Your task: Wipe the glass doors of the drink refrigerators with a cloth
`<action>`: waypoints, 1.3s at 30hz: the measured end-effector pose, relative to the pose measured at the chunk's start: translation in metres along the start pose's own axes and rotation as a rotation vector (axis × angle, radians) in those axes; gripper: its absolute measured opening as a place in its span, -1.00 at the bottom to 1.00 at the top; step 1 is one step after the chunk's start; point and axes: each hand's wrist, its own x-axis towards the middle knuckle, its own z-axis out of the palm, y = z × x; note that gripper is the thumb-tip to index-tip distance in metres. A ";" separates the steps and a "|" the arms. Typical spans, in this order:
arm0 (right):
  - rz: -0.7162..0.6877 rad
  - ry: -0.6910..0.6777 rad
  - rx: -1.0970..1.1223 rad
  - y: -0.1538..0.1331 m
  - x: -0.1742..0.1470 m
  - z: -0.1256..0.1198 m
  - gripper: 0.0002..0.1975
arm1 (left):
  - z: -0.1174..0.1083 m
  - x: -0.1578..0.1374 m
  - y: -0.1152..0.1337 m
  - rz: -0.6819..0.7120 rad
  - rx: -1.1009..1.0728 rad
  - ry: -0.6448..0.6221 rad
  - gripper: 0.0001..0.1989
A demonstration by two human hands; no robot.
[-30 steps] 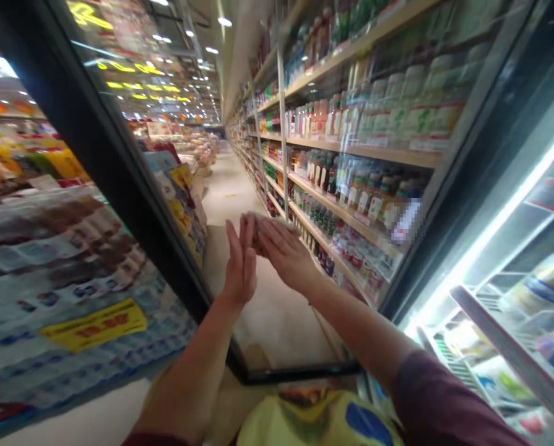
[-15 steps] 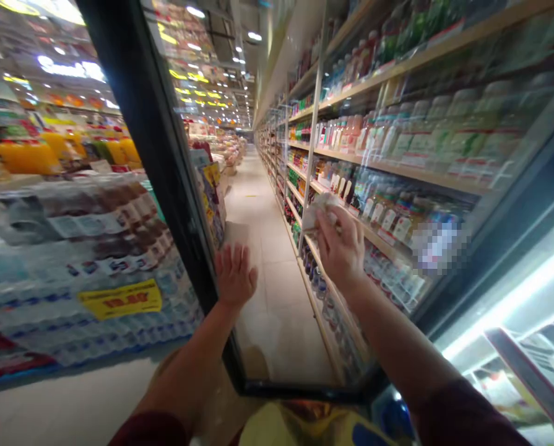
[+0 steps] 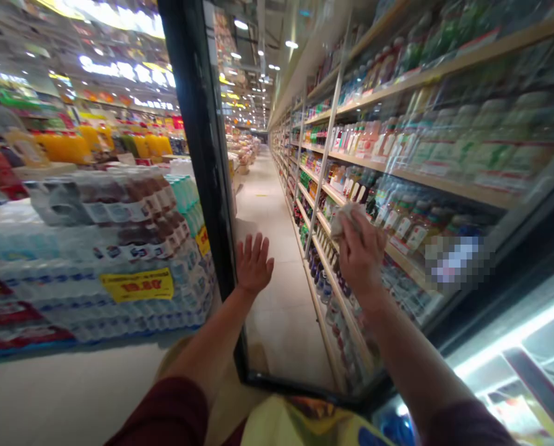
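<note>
A black-framed glass door [image 3: 207, 155] stands swung out in front of me, and shelves of bottles show in its pane. My left hand [image 3: 254, 265] lies flat against the glass near the left frame bar, fingers spread. On the same pane, farther right, my right hand [image 3: 363, 260] has its fingers closed over a crumpled whitish cloth [image 3: 346, 220] pressed to the glass. Part of the cloth is hidden under the fingers.
To the left, shrink-wrapped drink packs [image 3: 128, 210] are stacked with a yellow price sign [image 3: 137, 285]. A lit cooler interior [image 3: 527, 371] opens at lower right. Something yellow [image 3: 277, 424] is close below me. Pale floor [image 3: 95, 390] stretches along the left.
My view has turned left, so the door and both hands appear farther right. My right hand with the cloth is slightly lower on the glass. The left hand stays flat on it.
</note>
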 end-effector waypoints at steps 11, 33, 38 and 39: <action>-0.102 -0.066 -0.025 0.004 -0.034 -0.017 -0.61 | 0.008 0.000 -0.004 0.024 -0.002 0.015 -0.43; -0.204 -0.258 0.020 0.001 -0.117 -0.028 -0.58 | 0.010 0.000 -0.007 0.035 -0.086 0.058 -0.45; 0.045 -0.057 -0.099 0.029 -0.075 -0.037 -0.61 | 0.013 -0.003 -0.010 0.001 -0.089 0.034 -0.45; 0.110 0.015 -0.129 0.035 -0.066 -0.037 -0.59 | 0.014 -0.003 -0.010 -0.006 -0.080 0.030 -0.45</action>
